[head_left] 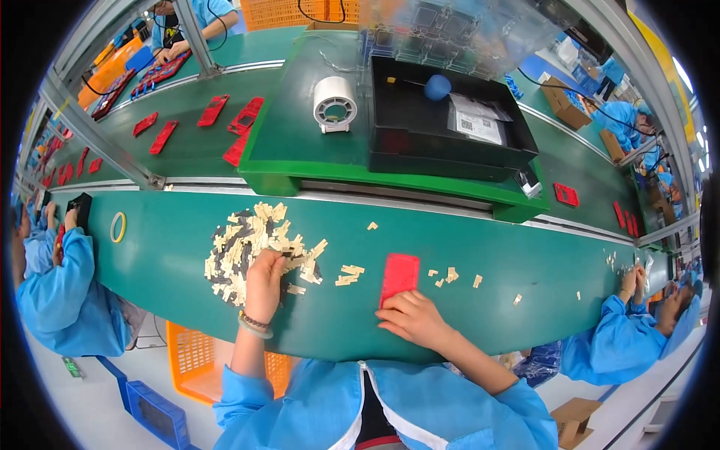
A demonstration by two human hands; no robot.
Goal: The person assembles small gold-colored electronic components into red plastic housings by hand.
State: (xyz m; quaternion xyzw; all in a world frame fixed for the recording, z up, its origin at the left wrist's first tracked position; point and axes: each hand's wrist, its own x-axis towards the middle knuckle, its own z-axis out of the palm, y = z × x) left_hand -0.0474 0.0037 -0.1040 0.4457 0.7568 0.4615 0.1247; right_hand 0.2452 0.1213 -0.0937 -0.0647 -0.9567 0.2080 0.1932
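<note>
A heap of small cream and dark grey flat pieces (234, 251) lies on the green work table, left of centre. My left hand (264, 283) is at the heap's right side with its fingers pinched together; whatever is between the fingertips is hidden. To the right, a flat red rectangular plastic part (401, 273) lies on the table. My right hand (412, 318) grips the near end of this part, fingers bent over it. A few loose cream pieces (349, 275) lie between the heap and the red part, and more cream pieces (451, 275) are scattered to its right.
A raised green shelf (296, 142) behind the table carries a white tape roll (334, 105) and a black bin (450, 161). Red parts (213, 109) lie on the conveyor beyond. Co-workers in blue sit at both sides. A yellow ring (118, 227) lies at left; an orange crate (193, 358) stands below.
</note>
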